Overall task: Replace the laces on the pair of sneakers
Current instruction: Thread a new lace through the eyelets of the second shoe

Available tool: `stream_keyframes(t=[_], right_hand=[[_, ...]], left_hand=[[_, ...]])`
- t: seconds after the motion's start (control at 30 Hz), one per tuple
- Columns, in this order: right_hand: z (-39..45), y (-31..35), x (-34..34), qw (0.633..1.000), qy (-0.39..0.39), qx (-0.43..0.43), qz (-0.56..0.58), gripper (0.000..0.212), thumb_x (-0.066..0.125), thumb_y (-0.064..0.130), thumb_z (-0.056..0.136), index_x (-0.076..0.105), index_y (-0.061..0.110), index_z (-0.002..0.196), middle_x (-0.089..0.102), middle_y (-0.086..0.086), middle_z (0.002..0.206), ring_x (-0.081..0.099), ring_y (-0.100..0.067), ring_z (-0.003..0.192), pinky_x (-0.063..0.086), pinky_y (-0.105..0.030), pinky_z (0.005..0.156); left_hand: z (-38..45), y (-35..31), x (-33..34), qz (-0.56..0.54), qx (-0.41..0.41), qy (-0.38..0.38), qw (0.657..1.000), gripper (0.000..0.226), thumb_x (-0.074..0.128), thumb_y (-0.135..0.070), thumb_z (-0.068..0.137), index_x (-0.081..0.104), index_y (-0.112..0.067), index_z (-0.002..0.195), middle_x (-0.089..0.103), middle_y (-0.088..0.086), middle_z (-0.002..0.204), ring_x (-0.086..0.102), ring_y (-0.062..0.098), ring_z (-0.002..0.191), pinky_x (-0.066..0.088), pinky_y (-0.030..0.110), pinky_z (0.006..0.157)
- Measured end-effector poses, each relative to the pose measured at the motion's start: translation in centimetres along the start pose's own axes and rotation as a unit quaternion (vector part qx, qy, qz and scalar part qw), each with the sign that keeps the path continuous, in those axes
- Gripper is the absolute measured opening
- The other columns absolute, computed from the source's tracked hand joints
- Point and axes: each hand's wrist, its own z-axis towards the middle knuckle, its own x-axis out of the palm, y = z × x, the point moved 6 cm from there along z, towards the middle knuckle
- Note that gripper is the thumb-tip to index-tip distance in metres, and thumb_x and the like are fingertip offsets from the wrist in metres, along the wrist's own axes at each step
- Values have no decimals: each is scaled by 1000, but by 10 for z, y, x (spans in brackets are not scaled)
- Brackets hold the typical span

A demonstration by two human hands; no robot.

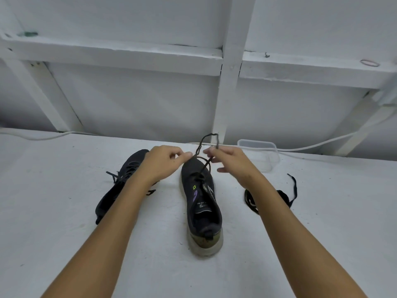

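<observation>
Head view: we look down along two bare forearms onto a white table (64, 211), a white wall with painted wooden framing behind it.
Left hand (163, 162): we hold it over the toe of the middle sneaker, fingers curled, thumb and forefinger pressed together at the lace; the pinch point is small and we cannot tell for sure that the lace lies between them.
Right hand (232, 162): we pinch the lace between thumb and forefinger, the other fingers loosely spread below; a loop of lace stands up above this hand.
Lace (206, 163): dark, running from the upper eyelets of the middle sneaker up to our hands.
Middle sneaker (202, 203): dark upper, pale sole, upright on the table with heel toward us and toe away, directly below both hands.
Left sneaker (120, 179): dark, lying partly under our left forearm, its laces loose at the side.
Spare laces (285, 194): a dark bundle on the table just beyond our right forearm, one end trailing away.
Tub (268, 153): clear plastic, near the wall, behind the right hand.
Cable (322, 145): white, running along the table's far edge.
Rubber band (370, 62): on the ledge, far right.
</observation>
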Motion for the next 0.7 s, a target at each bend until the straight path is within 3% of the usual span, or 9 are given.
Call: stream_keyframes(t=[0.1, 0.2, 0.33, 0.43, 0.53, 0.6, 0.67, 0.7], right_hand=[[0, 6, -23, 983, -50, 9, 175, 27, 51, 30, 104, 70, 20, 87, 73, 7, 94, 68, -14, 97, 51, -36, 82], [-3, 20, -46, 949, -112, -37, 292, 29, 46, 31, 105, 61, 22, 83, 70, 7, 81, 67, -12, 85, 49, -33, 74], [-14, 26, -77, 901, -233, -126, 343, 20, 46, 31, 105, 64, 23, 106, 67, 3, 80, 65, -15, 75, 47, -25, 61], [-23, 20, -89, 888, -313, -119, 315, 23, 45, 23, 105, 65, 32, 112, 69, 1, 83, 67, -15, 76, 50, -23, 58], [-20, -10, -94, 919, -360, 6, 162, 21, 50, 26, 101, 68, 22, 93, 73, -4, 85, 71, -14, 72, 57, -34, 64], [-14, -31, -94, 933, -312, 123, -128, 35, 52, 39, 95, 67, 10, 82, 73, -9, 85, 70, -24, 77, 59, -40, 71], [-18, -40, -84, 864, -245, 195, -394, 43, 54, 50, 95, 60, 7, 88, 69, -8, 92, 66, -30, 90, 49, -33, 70], [-19, -39, -77, 847, -228, 193, -440, 43, 56, 52, 96, 57, 9, 90, 68, -8, 96, 65, -30, 92, 45, -32, 69]], left_hand=[[-4, 3, -20, -84, -14, -47, 995, 42, 62, -53, 93, 68, -18, 70, 57, 10, 66, 45, 14, 60, 36, 30, 62], [-5, 1, -42, -133, -19, -96, 986, 45, 55, -52, 98, 60, -15, 72, 46, 7, 63, 43, 16, 59, 34, 30, 60], [-4, 0, -50, -130, -15, -110, 985, 45, 51, -50, 100, 61, -11, 80, 35, -2, 56, 33, 10, 50, 30, 27, 53], [-7, 2, -48, -130, -11, -111, 985, 43, 53, -49, 100, 62, -13, 78, 28, -8, 52, 27, 8, 46, 25, 21, 46], [-8, 3, -44, -133, -7, -99, 986, 42, 55, -48, 99, 65, -13, 78, 27, -8, 52, 25, 9, 47, 23, 19, 45], [-8, 1, -40, -134, -4, -88, 987, 41, 56, -47, 99, 66, -12, 78, 25, -10, 49, 24, 9, 46, 23, 18, 44], [-8, -2, -37, -132, -2, -77, 988, 40, 57, -46, 99, 67, -13, 77, 24, -10, 46, 24, 9, 45, 23, 17, 44], [-8, -4, -35, -131, 1, -72, 989, 39, 58, -46, 98, 67, -14, 77, 25, -10, 46, 24, 10, 45, 24, 17, 44]])
